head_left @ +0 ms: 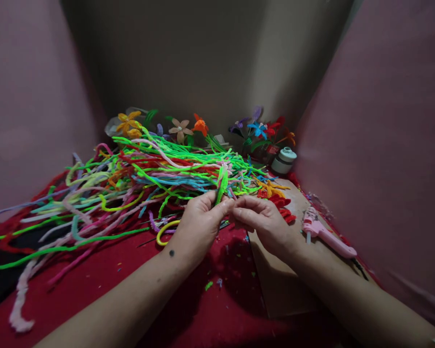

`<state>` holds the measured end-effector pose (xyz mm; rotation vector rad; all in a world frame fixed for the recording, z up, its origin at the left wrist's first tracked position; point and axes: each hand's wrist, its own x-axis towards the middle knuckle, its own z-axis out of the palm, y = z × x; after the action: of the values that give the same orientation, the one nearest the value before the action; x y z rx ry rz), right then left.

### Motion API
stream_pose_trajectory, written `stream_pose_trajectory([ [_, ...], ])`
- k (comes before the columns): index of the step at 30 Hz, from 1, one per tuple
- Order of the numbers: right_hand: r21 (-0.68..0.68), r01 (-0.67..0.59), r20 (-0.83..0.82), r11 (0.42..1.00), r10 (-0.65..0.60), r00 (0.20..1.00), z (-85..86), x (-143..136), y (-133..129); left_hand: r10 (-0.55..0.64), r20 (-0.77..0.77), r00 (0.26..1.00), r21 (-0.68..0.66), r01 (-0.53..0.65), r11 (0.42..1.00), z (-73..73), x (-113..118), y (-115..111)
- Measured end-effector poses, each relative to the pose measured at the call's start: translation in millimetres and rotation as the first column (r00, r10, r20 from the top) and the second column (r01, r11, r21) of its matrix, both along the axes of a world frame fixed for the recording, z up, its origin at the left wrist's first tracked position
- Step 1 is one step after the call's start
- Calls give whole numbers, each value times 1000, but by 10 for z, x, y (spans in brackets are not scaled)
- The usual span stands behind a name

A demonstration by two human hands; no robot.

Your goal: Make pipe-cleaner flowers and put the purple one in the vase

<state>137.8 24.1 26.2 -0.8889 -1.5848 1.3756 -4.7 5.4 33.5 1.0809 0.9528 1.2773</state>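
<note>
Near the bench's front edge, the left hand and right hand meet, fingers of both pinching a green pipe cleaner (upright), beside the sprawling pile of pipe cleaners.

Two bare forearms come in from the near edge, no sleeves on either one. The left hand wears no ring or glove, and there's a small dark round mark on the left wrist, just below the hand. The right hand is bare too, fingers unadorned. Down at the near right corner, a sliver of something pale sits on the right arm; too little shows to name it.
</note>
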Motion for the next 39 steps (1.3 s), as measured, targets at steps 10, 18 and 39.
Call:
stream_pose_trajectory([
  [10,-6,116,-101,993,-116,988,28,114,2,-183,-13,983,-66,182,981,59,9,-67],
  [18,-48,52,-211,998,-61,976,6,166,12,-200,56,978,-127,206,970,90,43,-103],
  [39,502,54,377,863,-274,885,-226,688,-289,-170,90,981,-118,180,977,4,-48,-11],
])
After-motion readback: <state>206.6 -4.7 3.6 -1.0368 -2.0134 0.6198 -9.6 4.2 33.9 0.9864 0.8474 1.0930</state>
